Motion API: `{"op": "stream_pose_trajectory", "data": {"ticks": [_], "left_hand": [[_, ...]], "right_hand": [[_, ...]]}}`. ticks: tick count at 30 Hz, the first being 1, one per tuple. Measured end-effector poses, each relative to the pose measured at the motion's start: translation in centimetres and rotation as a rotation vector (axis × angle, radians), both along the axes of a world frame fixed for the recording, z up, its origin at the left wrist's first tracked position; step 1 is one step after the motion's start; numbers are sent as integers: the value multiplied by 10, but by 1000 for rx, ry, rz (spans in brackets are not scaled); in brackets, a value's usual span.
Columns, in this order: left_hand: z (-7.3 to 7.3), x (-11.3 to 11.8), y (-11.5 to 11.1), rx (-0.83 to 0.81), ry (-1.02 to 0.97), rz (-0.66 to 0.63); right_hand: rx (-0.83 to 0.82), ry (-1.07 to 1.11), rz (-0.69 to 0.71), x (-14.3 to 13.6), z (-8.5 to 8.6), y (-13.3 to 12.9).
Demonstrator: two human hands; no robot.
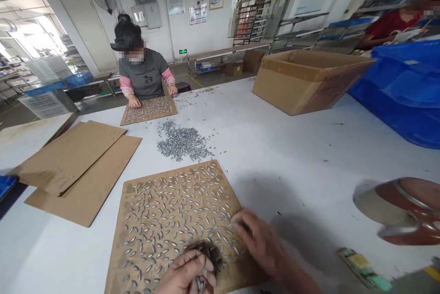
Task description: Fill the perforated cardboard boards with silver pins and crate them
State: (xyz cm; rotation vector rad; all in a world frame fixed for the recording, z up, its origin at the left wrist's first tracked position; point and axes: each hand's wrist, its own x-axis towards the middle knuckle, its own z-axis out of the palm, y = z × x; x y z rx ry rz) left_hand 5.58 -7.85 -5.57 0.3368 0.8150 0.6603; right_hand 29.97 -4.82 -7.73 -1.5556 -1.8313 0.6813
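A cardboard sheet (118, 220) lies in front of me, with many small silver spindle-shaped metal pieces (178, 211) spread over it. At its near edge my left hand (189, 271) is closed, with a few of the metal pieces showing between its fingers. My right hand (257, 239) is over the sheet's right edge, fingers curled and pressed together by the outermost pieces; whatever its fingertips hold is hidden. Beyond the sheet sits a loose heap of the same pieces (182, 143) on the white table (275, 147).
Bare cardboard sheets (75, 161) overlap at the left. Across the table a person (144, 74) works over another covered sheet (151, 110). A cardboard box (292, 85) and blue bin (405, 88) stand at the back right, a reddish-brown metallic container (409, 211) nearer. Another person (392, 26) is behind.
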Motion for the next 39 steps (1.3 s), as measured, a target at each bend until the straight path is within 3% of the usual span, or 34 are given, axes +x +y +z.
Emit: {"op": "stream_pose_trajectory", "data": {"ticks": [2, 5, 10, 14, 19, 21, 23, 25, 28, 34, 39], "left_hand": [[4, -2, 1, -27, 12, 37], [8, -5, 2, -60, 6, 67], [3, -8, 5, -107, -9, 109], [-5, -9, 7, -124, 16, 128], [-4, -7, 8, -75, -24, 94], [-3, -3, 8, -63, -69, 89], [-2, 2, 8, -66, -128, 70], [-1, 6, 8, -89, -196, 36], [0, 8, 6, -108, -273, -4], [-18, 5, 2, -139, -205, 14], [-26, 6, 4, -127, -138, 36]], "right_hand": [[-57, -47, -25, 23, -6, 21], [-116, -109, 63, 39, -15, 43], [-153, -183, 185, 33, -25, 60], [-161, -176, 160, 33, -23, 67], [-122, -80, 68, 25, 7, 42], [-25, -79, 134, 8, 17, 20], [122, -106, 312, -15, 20, -3], [287, -156, 417, -38, 15, -22], [423, -206, 430, -60, -1, -35], [534, -200, 360, -70, -27, -37], [509, -195, 319, -81, -26, -35]]}}
